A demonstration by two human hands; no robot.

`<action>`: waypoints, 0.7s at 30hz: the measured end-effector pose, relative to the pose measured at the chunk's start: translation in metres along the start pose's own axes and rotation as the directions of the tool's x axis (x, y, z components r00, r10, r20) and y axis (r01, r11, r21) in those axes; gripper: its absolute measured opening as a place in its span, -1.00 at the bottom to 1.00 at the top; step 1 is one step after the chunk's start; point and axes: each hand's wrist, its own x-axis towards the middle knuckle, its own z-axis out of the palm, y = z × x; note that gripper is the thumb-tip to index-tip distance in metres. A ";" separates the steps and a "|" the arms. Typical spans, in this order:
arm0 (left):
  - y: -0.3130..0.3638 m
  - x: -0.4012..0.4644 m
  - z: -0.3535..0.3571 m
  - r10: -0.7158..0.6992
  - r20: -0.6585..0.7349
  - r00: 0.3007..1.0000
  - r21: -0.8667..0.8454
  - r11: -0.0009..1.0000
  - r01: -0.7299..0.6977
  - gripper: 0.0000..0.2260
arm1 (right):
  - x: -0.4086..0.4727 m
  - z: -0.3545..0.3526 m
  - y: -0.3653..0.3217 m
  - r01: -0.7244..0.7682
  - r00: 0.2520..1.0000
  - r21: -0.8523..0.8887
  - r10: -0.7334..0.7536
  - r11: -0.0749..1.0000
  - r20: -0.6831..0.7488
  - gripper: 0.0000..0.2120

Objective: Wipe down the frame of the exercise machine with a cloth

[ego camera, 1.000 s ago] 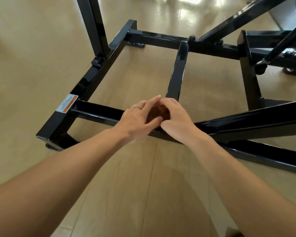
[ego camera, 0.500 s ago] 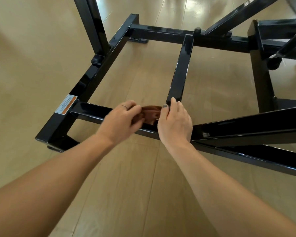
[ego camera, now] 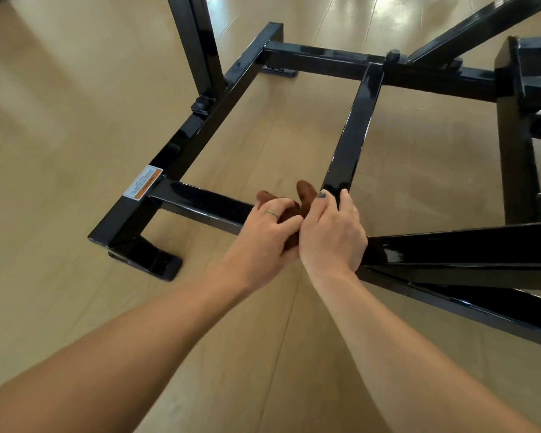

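Where the near crossbar (ego camera: pixel 200 204) of the black frame (ego camera: pixel 238 82) meets the centre bar (ego camera: pixel 353 132), both hands come together over a brown cloth (ego camera: pixel 305 195). The left hand (ego camera: pixel 263 242) has its fingers curled round the cloth, a ring (ego camera: pixel 272 213) showing on one of them, and a brown fold pokes out above its knuckles. The right hand (ego camera: pixel 331 235) pinches the other part of the cloth, its thumb with a dark-painted nail pressed against the fabric; its remaining fingers lie against the near end of the centre bar. The two hands touch each other, and the cloth is bunched between them, right on top of the joint, so most of it is hidden.

From that joint the crossbar runs left to a corner that carries a white and orange label (ego camera: pixel 142 182), with a flat foot (ego camera: pixel 150 260) on the wooden floor (ego camera: pixel 75 120) just below it. The centre bar runs away to the far crossbar (ego camera: pixel 319 57). An upright post (ego camera: pixel 197 42) rises from the left side rail. To the right of the hands, a slanting beam (ego camera: pixel 466 242) stretches off toward the right edge, above a lower rail (ego camera: pixel 481 310). Both forearms are bare.
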 end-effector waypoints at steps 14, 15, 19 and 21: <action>-0.035 -0.002 -0.025 -0.375 0.002 0.927 0.125 0.920 0.372 -0.82 | 0.002 0.006 0.005 0.328 0.943 -0.138 -0.316 0.934 0.106 -0.32; -0.026 -0.002 -0.024 -0.338 0.095 0.936 0.153 0.934 0.322 -0.80 | 0.002 0.007 0.004 0.312 0.949 -0.128 -0.302 0.941 0.094 -0.32; -0.003 0.008 -0.030 -0.265 0.317 0.911 0.182 0.959 0.216 -0.57 | 0.004 0.006 -0.003 0.267 0.958 -0.119 -0.250 0.956 0.143 -0.28; -0.005 0.014 -0.036 -0.258 0.369 0.893 0.190 0.961 0.199 -0.52 | 0.006 0.005 -0.005 0.265 0.952 -0.099 -0.244 0.959 0.187 -0.29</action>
